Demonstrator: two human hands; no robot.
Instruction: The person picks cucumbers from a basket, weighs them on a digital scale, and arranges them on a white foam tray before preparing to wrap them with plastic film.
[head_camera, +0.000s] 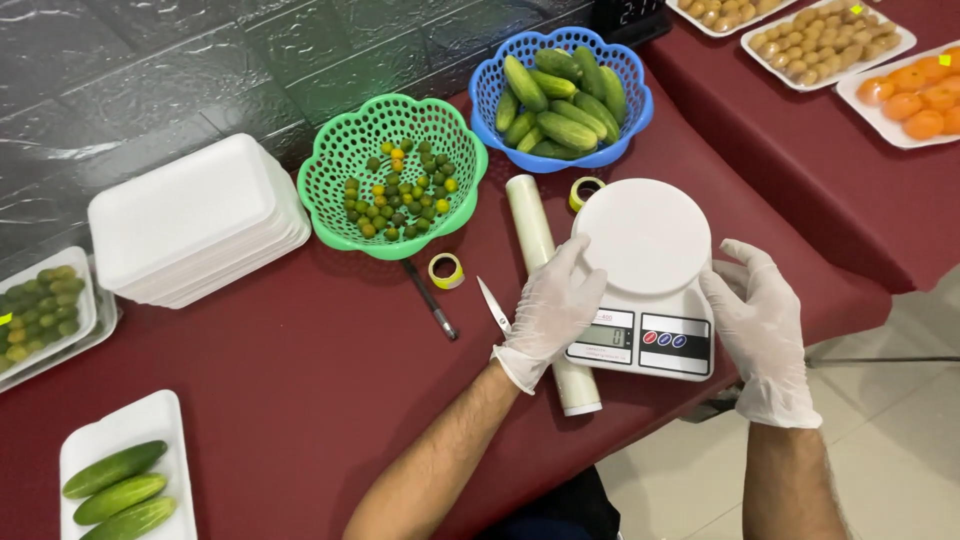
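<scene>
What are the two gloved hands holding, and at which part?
The kitchen scale. The left hand touches its left edge and the right hand its right edge; it stands on the table, not lifted.

Bright, even light; sharp throughout.

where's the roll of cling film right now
In the head view the roll of cling film lies on the dark red table, just left of the white kitchen scale, running under the gloved left hand, with the scissors beside it.
</scene>
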